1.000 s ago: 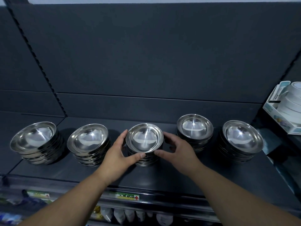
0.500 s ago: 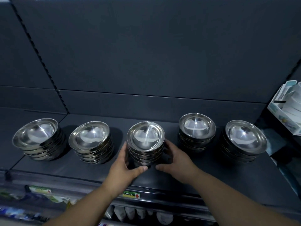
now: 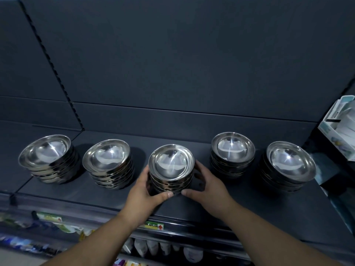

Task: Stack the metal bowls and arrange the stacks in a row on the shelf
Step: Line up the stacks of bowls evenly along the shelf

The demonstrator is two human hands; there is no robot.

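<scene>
Several stacks of shiny metal bowls stand in a row on the dark shelf (image 3: 249,200). The middle stack (image 3: 171,166) is held from both sides: my left hand (image 3: 146,191) curls round its left side and base, thumb at the front, and my right hand (image 3: 205,187) cups its right side, thumb near the base. To the left stand the far-left stack (image 3: 48,158) and a second stack (image 3: 108,162). To the right stand a stack (image 3: 232,150) and the far-right stack (image 3: 290,164). The fingers behind the middle stack are hidden.
A tall dark back panel (image 3: 172,64) rises behind the shelf. A white and teal box of dishes (image 3: 340,131) sits at the right edge. Packaged goods (image 3: 57,225) hang on a lower level below the shelf's front rail.
Both hands have slid down from the middle stack's rim to its sides and base. The stack sits a little nearer the front edge. The view has shifted slightly.
</scene>
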